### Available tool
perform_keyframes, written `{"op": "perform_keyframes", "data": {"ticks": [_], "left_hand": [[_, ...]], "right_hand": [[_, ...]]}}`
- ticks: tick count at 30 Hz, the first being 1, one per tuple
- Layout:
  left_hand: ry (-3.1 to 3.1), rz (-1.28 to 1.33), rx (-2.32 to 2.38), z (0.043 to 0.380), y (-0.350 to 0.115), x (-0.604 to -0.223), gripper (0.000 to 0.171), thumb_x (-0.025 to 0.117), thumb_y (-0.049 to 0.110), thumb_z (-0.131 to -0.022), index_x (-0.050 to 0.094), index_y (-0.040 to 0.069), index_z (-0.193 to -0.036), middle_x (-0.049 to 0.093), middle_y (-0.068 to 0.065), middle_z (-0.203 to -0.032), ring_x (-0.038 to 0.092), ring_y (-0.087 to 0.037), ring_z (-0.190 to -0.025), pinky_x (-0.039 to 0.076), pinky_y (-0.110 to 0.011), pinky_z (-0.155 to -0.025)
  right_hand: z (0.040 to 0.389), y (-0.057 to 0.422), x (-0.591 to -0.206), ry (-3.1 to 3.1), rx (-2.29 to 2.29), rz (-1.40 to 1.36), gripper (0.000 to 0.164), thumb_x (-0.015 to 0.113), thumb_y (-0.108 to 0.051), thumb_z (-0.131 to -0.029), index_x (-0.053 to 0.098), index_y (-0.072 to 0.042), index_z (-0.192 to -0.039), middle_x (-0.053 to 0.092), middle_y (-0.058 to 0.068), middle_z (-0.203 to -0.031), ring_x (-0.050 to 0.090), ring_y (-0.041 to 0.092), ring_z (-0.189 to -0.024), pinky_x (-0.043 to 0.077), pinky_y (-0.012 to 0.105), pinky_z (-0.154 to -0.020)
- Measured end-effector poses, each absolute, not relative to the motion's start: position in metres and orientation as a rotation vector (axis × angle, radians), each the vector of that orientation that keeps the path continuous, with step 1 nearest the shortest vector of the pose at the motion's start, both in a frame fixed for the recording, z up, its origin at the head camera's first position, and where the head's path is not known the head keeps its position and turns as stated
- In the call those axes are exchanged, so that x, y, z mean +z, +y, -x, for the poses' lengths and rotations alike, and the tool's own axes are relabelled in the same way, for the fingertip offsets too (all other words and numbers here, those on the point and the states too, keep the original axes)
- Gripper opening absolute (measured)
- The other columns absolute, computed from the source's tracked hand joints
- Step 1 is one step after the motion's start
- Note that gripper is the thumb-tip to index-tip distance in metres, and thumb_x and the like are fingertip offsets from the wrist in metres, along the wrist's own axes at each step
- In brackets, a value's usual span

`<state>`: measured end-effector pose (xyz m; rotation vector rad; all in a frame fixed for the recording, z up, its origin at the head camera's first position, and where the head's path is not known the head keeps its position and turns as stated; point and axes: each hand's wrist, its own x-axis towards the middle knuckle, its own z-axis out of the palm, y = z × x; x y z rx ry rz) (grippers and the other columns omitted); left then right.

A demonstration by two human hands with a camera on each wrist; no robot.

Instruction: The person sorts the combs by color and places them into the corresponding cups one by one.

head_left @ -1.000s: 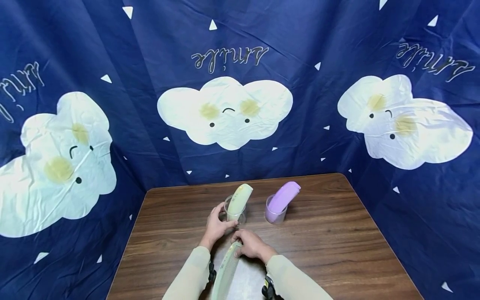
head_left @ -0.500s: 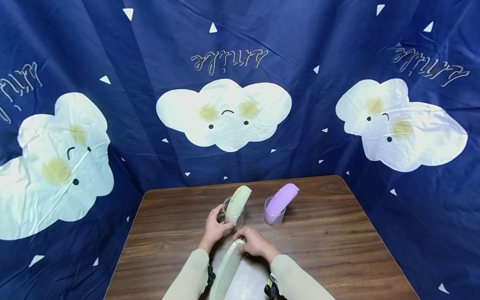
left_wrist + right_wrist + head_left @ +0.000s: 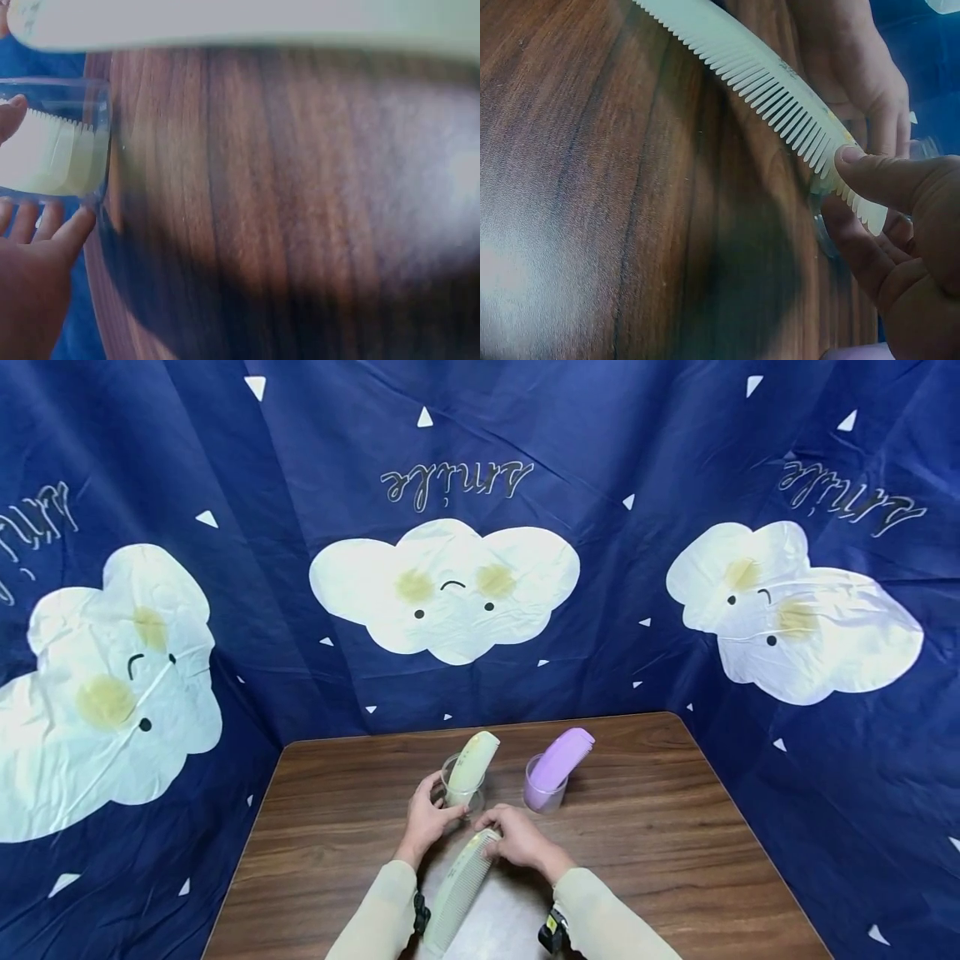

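Observation:
My left hand grips a clear plastic cup, thumb on one side and fingers on the other in the left wrist view. A pale green comb leans inside that cup, its teeth visible through the wall. My right hand pinches the end of another pale green comb between thumb and fingers, just in front of the cup. This comb slants down toward me between the forearms, and its teeth show plainly in the right wrist view.
Right of the gripped cup stands a second clear cup with a purple comb leaning in it. Both are on a brown wood-grain table. A blue curtain with clouds surrounds the table's back and sides.
My right hand has moved slightly right and away from me, carrying its comb, whose toothed face now shows more. The left hand keeps its hold on the cup.

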<state>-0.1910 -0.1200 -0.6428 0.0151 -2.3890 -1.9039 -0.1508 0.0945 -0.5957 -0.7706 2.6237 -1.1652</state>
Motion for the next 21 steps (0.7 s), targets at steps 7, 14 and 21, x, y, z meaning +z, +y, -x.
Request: {"op": "perform_keyframes", "data": {"ticks": [7, 14, 21], "left_hand": [[-2.372, 0.026, -1.977, 0.194, -0.123, -0.643, 0.088, 0.092, -0.002, -0.069, 0.051, 0.008, -0.146, 0.056, -0.021, -0.143, 0.056, -0.039, -0.130, 0.057, -0.048, -0.101], [-2.403, 0.071, -1.952, 0.188, -0.119, -0.625, 0.091, 0.087, -0.008, -0.072, 0.045, 0.003, -0.152, 0.045, -0.030, -0.150, 0.053, -0.046, -0.130, 0.054, -0.058, -0.102], [-2.421, 0.056, -1.926, 0.194, -0.124, -0.639, 0.092, 0.092, 0.000, -0.071, 0.048, 0.011, -0.151, 0.047, -0.024, -0.150, 0.054, -0.041, -0.130, 0.057, -0.052, -0.101]], "right_hand": [[0.152, 0.109, -0.588, 2.663, -1.176, 0.824, 0.038, 0.089, -0.005, -0.073, 0.075, -0.004, -0.109, 0.070, 0.004, -0.101, 0.061, 0.014, -0.087, 0.052, 0.023, -0.076], [0.155, 0.123, -0.583, 2.618, -1.255, 0.809, 0.032, 0.088, -0.005, -0.076, 0.077, -0.005, -0.106, 0.073, 0.003, -0.098, 0.062, 0.011, -0.082, 0.056, 0.026, -0.072], [0.156, 0.131, -0.575, 2.549, -1.307, 0.789, 0.028, 0.085, -0.005, -0.080, 0.076, -0.008, -0.106, 0.075, 0.002, -0.097, 0.060, 0.002, -0.079, 0.053, 0.020, -0.072]]}}
